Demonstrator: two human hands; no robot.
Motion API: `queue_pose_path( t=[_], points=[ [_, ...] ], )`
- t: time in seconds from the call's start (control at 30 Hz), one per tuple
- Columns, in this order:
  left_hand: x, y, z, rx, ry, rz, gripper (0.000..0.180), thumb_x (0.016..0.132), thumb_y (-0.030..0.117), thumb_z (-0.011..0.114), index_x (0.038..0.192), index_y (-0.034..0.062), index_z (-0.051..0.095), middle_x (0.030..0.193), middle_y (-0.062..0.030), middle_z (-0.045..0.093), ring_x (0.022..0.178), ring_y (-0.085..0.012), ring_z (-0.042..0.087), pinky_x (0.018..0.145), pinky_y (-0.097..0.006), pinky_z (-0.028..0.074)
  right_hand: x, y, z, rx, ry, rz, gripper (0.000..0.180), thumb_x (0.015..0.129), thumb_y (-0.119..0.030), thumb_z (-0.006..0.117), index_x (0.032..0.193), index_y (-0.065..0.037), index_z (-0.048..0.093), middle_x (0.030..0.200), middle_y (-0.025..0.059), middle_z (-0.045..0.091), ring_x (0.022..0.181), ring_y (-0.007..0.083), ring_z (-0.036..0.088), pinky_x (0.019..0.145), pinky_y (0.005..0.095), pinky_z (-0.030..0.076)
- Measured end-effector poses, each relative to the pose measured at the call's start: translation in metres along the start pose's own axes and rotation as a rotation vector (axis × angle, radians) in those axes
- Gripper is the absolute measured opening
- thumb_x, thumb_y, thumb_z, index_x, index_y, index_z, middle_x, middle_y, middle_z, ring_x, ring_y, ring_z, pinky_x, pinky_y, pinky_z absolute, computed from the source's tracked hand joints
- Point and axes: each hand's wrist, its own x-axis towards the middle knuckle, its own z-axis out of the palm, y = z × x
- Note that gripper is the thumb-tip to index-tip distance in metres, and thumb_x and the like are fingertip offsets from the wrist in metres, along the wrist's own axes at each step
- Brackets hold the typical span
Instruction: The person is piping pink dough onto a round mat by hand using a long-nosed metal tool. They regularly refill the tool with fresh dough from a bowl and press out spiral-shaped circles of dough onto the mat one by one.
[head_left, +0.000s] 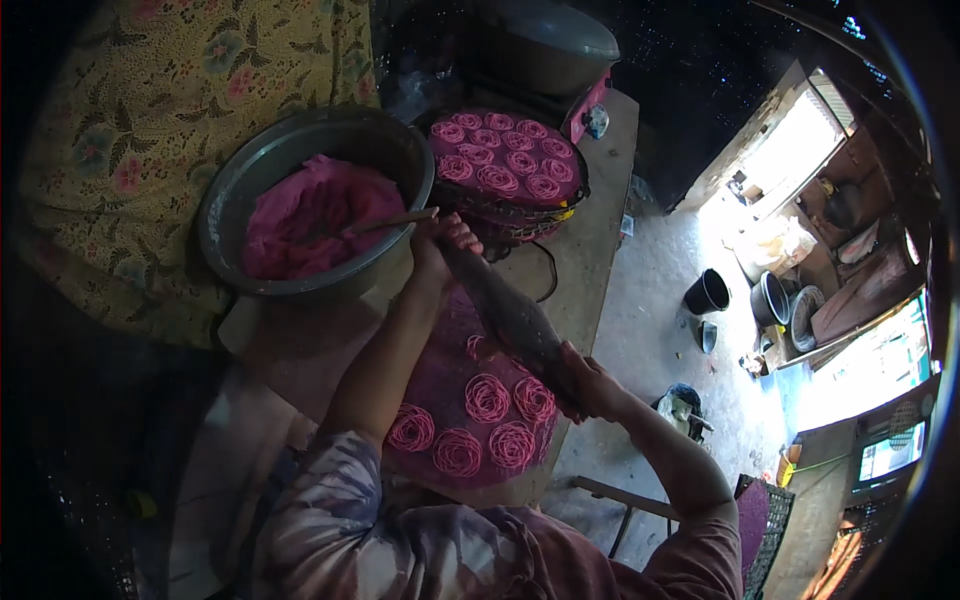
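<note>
Both my hands grip a long dark metal press (510, 315) held slanted over a round purple tray (440, 370). My left hand (435, 245) holds its upper end, near the bowl's rim. My right hand (590, 385) holds its lower end over the tray's right edge. Several pink coiled noodle rounds (487, 397) lie on the tray under the press. A grey metal bowl (225, 210) of pink dough (310, 215) with a spoon (385, 225) stuck in it stands to the upper left.
A second round tray (575, 195) filled with several pink coils sits on a stack behind. A large dark pot (545, 45) stands beyond it. A floral cloth (140, 120) lies at left. Dark buckets (708, 292) stand on the floor at right.
</note>
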Motion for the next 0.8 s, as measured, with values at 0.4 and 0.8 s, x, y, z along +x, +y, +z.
queue_pose_path(
  t=[0.4, 0.8],
  points=[
    [0.021, 0.015, 0.018, 0.026, -0.170, 0.011, 0.015, 0.085, 0.028, 0.049, 0.080, 0.0142, 0.046, 0.065, 0.0037, 0.043, 0.060, -0.0123, 0.044, 0.067, -0.032, 0.039, 0.012, -0.003, -0.001, -0.010, 0.054, -0.193, 0.068, 0.094, -0.061, 0.027, 0.081, -0.001, 0.057, 0.049, 0.0045, 0.049, 0.039, 0.0143, 0.049, 0.036, 0.0280, 0.038],
    [0.011, -0.026, 0.023, 0.029, 0.184, 0.057, 0.020, 0.079, 0.027, 0.046, 0.063, 0.0179, 0.037, 0.053, 0.0059, 0.033, 0.046, -0.0096, 0.035, 0.055, -0.028, 0.034, -0.001, 0.015, -0.011, -0.039, 0.111, -0.136, 0.068, 0.095, -0.060, 0.027, 0.070, -0.003, 0.054, 0.047, 0.0049, 0.048, 0.036, 0.0146, 0.048, 0.036, 0.0280, 0.039]
  ],
)
